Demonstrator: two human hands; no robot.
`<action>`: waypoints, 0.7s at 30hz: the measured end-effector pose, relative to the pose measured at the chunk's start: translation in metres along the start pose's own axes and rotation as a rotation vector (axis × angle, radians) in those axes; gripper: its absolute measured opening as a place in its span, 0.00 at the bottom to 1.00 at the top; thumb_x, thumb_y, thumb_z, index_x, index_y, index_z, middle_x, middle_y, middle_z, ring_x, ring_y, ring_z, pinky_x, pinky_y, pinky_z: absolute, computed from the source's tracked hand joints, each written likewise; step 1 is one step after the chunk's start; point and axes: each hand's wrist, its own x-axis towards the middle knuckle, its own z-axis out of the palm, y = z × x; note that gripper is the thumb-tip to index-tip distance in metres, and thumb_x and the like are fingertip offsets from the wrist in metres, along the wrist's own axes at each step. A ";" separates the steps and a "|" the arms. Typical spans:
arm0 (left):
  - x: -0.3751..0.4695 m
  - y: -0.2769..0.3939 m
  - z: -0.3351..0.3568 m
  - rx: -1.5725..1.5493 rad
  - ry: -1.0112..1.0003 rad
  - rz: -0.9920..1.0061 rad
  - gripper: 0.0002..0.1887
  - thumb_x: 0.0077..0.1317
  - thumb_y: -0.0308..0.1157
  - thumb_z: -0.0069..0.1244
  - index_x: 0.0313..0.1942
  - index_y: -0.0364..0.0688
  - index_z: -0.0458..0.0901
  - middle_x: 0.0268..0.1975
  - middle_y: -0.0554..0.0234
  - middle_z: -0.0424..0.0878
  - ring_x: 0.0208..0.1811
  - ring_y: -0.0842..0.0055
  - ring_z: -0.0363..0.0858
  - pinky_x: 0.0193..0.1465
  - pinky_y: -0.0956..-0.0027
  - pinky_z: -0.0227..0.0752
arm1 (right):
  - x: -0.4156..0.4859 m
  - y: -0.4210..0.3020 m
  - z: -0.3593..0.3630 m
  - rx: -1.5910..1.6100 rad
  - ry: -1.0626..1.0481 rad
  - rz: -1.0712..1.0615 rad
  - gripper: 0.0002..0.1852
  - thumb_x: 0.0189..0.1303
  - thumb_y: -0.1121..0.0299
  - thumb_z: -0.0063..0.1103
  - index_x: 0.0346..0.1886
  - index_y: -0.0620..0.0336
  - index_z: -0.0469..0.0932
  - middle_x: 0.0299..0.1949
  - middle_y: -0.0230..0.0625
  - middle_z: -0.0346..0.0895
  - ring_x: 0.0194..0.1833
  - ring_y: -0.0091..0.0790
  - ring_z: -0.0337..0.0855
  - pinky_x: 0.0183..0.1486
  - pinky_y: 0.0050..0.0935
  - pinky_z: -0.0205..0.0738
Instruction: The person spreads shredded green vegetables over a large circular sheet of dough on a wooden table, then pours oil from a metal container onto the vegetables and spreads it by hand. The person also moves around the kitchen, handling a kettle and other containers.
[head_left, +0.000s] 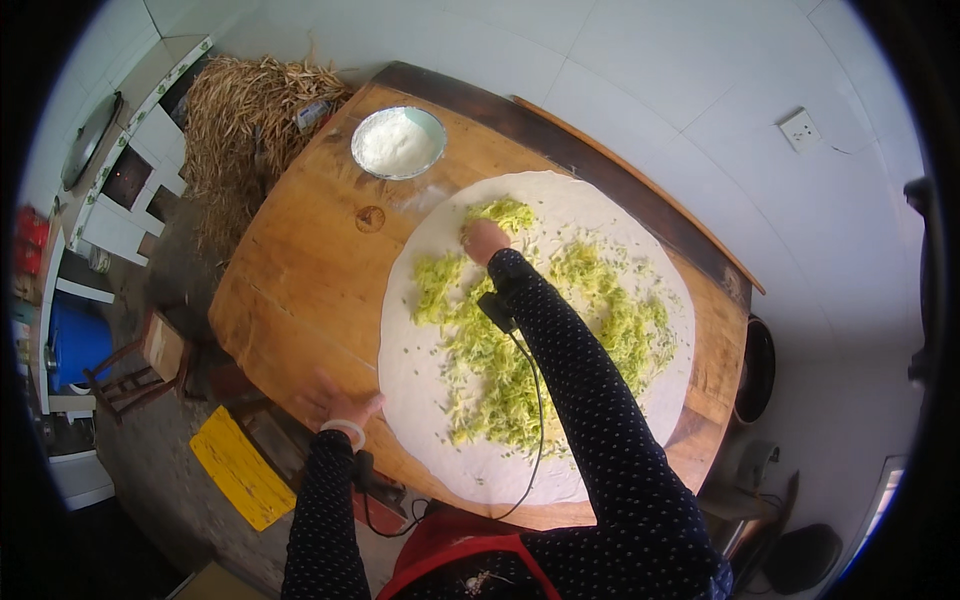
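A large, thin sheet of dough (412, 379) lies on the wooden table, strewn with shredded pale-green vegetable (499, 397) and small green bits. My right hand (486, 240) reaches to the far left part of the sheet and touches a heap of shreds (514, 214). Its fingers point down and are mostly hidden, so whether it grips any shreds is unclear. On the table's near left side, my left hand (339, 403) rests with fingers spread, slightly blurred, the thumb at the dough's edge. A pale bracelet (346, 429) circles that wrist.
The wooden table (292, 300) bears an enamel bowl of flour (397, 142) at its far left. A long thin stick (637, 184) lies along the wall side. Dry straw (247, 112), a small chair (154, 352) and a yellow board (240, 469) stand left of the table.
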 end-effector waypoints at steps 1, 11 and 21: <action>-0.001 0.000 -0.001 0.008 -0.011 -0.006 0.75 0.45 0.65 0.65 0.72 0.52 0.16 0.73 0.38 0.09 0.75 0.44 0.12 0.75 0.38 0.28 | -0.001 -0.007 0.000 -0.041 -0.095 -0.029 0.16 0.55 0.63 0.57 0.48 0.52 0.80 0.46 0.46 0.81 0.47 0.49 0.83 0.49 0.47 0.78; -0.011 0.006 -0.010 0.016 -0.030 -0.027 0.74 0.46 0.67 0.63 0.72 0.51 0.15 0.72 0.37 0.09 0.75 0.44 0.11 0.75 0.41 0.26 | -0.011 0.014 -0.032 -0.145 0.334 0.097 0.23 0.60 0.73 0.49 0.60 0.45 0.71 0.59 0.49 0.66 0.43 0.49 0.83 0.41 0.44 0.81; -0.006 0.003 -0.008 0.033 -0.046 0.006 0.74 0.46 0.67 0.62 0.72 0.50 0.15 0.73 0.35 0.11 0.75 0.44 0.11 0.75 0.42 0.25 | -0.007 0.103 -0.078 0.163 0.273 0.243 0.23 0.55 0.57 0.59 0.52 0.58 0.76 0.44 0.57 0.81 0.48 0.58 0.81 0.54 0.46 0.75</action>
